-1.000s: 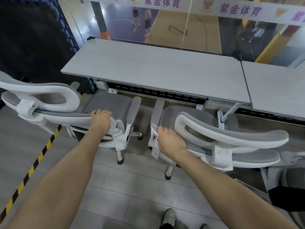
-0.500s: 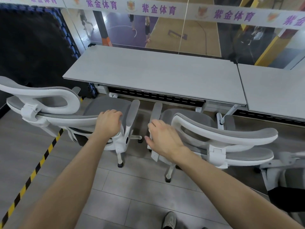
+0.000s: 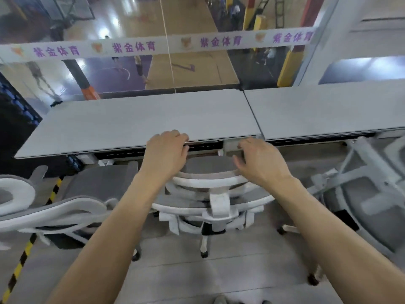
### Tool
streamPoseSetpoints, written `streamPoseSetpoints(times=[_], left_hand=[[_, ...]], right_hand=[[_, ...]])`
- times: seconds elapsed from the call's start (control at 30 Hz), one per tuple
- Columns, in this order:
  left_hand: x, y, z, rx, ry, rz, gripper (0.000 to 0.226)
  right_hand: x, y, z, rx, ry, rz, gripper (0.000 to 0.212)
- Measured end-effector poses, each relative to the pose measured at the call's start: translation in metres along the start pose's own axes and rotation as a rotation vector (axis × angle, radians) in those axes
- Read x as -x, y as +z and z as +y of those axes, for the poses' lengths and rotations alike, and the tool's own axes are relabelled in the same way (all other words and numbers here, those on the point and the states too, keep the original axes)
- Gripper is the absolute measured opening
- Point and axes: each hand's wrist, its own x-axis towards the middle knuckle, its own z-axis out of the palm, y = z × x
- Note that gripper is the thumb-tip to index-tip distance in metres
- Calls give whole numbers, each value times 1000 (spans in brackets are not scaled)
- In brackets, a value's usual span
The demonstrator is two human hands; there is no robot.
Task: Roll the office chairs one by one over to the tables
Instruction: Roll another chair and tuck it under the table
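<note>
Tables point(image 3: 153, 119) ahead; both hands over middle chair point(image 3: 210, 183)

A white banner strip point(image 3: 153, 46) ran across the glass partition at the far side, beyond the tables. On it the purple characters 紫金体育 stood four times from left to right, the rightmost blurred, each with a small orange-brown emblem to its left. No other writing could be read.
</note>
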Motion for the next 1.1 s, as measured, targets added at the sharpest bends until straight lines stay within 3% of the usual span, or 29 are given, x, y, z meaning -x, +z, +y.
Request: streamPoseSetpoints(times=[0.13,0.47,0.57,0.77,0.9,1.1], left_hand=[[-48,-18,84,-47,206,53,33],[-118,13,346,-46,647,-37,27],[-137,25,431,-25,766,-25,42],[-198,38,571,49,913,-62,96],[-223,72,602,90,990,-126,99],[-201,107,586,263,964,176,87]], right_hand=[[31,-22,81,52,205,-18,29],[182,-29,296,134,645,-48,24],[228,-13,355,144,789,-20,32],[295,53,433,111,945,-6,55],[314,96,451,114,875,240,51],[329,124,466,72,846,471,80]])
